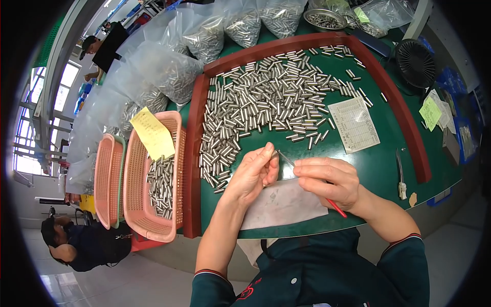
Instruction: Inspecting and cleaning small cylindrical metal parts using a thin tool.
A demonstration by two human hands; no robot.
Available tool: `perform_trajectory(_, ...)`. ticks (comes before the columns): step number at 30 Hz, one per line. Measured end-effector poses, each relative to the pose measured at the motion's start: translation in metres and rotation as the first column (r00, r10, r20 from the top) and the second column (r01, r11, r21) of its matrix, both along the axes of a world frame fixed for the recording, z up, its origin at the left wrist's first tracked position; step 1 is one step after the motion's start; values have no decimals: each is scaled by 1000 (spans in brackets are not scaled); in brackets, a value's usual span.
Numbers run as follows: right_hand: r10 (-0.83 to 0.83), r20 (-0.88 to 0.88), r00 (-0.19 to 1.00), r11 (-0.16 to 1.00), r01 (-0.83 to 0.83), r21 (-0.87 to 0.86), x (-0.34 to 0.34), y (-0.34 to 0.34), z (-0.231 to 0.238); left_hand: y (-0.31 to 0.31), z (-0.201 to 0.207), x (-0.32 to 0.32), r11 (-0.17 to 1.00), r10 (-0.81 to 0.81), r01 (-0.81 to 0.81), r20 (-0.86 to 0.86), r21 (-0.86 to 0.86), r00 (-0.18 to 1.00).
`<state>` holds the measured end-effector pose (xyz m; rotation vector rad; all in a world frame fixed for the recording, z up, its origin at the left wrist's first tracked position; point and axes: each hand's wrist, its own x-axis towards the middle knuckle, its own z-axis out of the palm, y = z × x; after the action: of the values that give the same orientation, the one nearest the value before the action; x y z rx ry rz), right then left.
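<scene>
A dark green shirt (pixel 327 271), cut off below, is nearest. At the pale cloth's (pixel 281 207) far edge, the left hand (pixel 254 173) pinches a metal piece (pixel 275 153), mostly hidden; the right hand's (pixel 332 181) fingers grip a red-handled tool (pixel 337 208), its middle covered. Metal pins (pixel 266 97) heap beyond the cloth.

white sheet (pixel 354 124), yellow note (pixel 153 133), both unreadable
</scene>
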<state>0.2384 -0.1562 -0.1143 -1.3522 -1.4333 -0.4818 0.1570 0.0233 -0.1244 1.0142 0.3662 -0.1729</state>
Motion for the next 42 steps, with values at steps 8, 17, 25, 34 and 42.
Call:
perform_trajectory(8, -41, -25, 999, 999, 40, -20, -1, -3, 3, -13, 3, 1, 977, 76, -96, 108, 191, 991)
perform_trajectory(17, -73, -73, 995, 997, 73, 4, 2, -3, 2, -9, 2, 0, 951, 96, -149, 199, 270, 975)
perform_trajectory(25, -45, -150, 988, 999, 47, 4, 2, -5, 4, -13, 3, 0, 775, 191, -295, 238, 559, 952)
perform_trajectory(34, -71, -76, 995, 995, 76, 64, 3, -6, 6, 2, 1, 0, 976, 72, -51, 89, -214, 993)
perform_trajectory(42, -80, -80, 994, 993, 86, 85, 3, -7, 7, 0, -2, 2, 939, -1, 29, 81, -344, 997)
